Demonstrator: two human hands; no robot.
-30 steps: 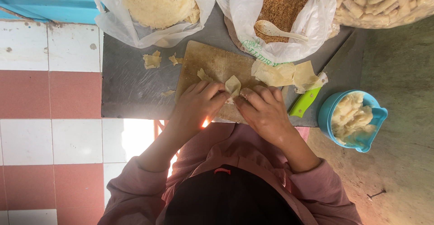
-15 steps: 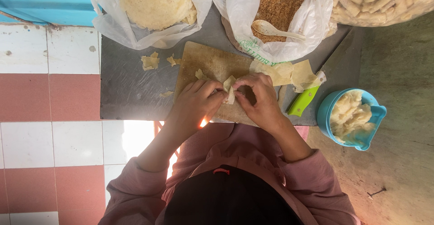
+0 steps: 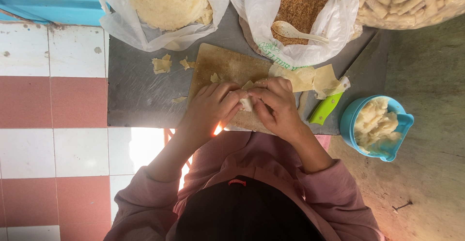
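Pale dough roll [image 3: 246, 103] between two hands, left [image 3: 209, 111], right [image 3: 277, 106], on one wooden board [image 3: 227, 67].

- 1 view only: head cam, looks straight down over wearer's own head, seen at frame bottom.
- Close range; wooden cutting board [image 3: 227, 71] at frame centre, tiled floor [image 3: 53, 105] at left.
- No 2nd view, so nothing shared.

A small pale dough wrapper [image 3: 246, 103] is rolled into a short, tight piece. It sits low over the wooden cutting board [image 3: 220, 67], pinched between the fingertips of both hands, mostly hidden by them.
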